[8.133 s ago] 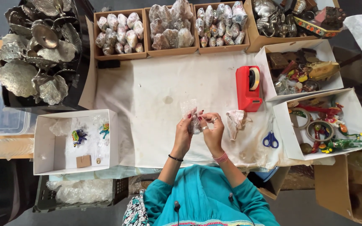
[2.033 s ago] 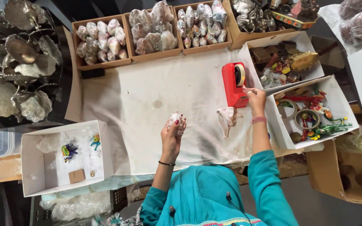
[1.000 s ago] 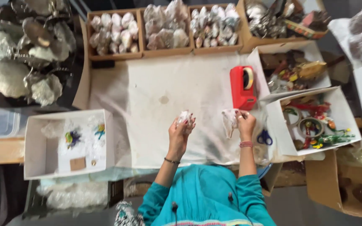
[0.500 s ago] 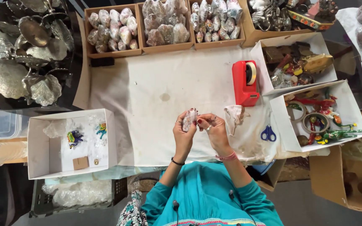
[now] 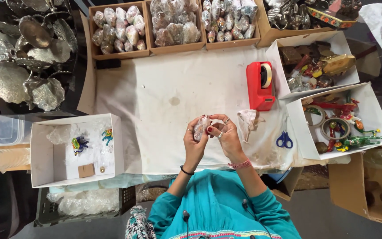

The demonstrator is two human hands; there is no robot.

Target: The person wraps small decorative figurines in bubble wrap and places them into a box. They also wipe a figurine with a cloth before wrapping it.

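A small object wrapped in bubble wrap (image 5: 199, 127) is held up over the white cloth (image 5: 164, 84) that covers the table. My left hand (image 5: 193, 142) grips it from the left. My right hand (image 5: 226, 134) presses its fingertips on the wrapping from the right. A red tape dispenser (image 5: 259, 85) stands on the cloth to the right of my hands. Between it and my right hand lies a crumpled cloth rag (image 5: 248, 121). Blue-handled scissors (image 5: 284, 140) lie further right.
Three brown boxes (image 5: 119, 28) of wrapped items line the far edge. White boxes (image 5: 338, 120) with colourful trinkets sit on the right. A white box (image 5: 77, 148) on the left holds two small painted figures. Silver leaf-shaped dishes (image 5: 25, 57) fill the far left.
Two seconds ago my right hand was at the tape dispenser. It came back past the rag and joined my left hand on the wrapped object, which stayed in my left hand.
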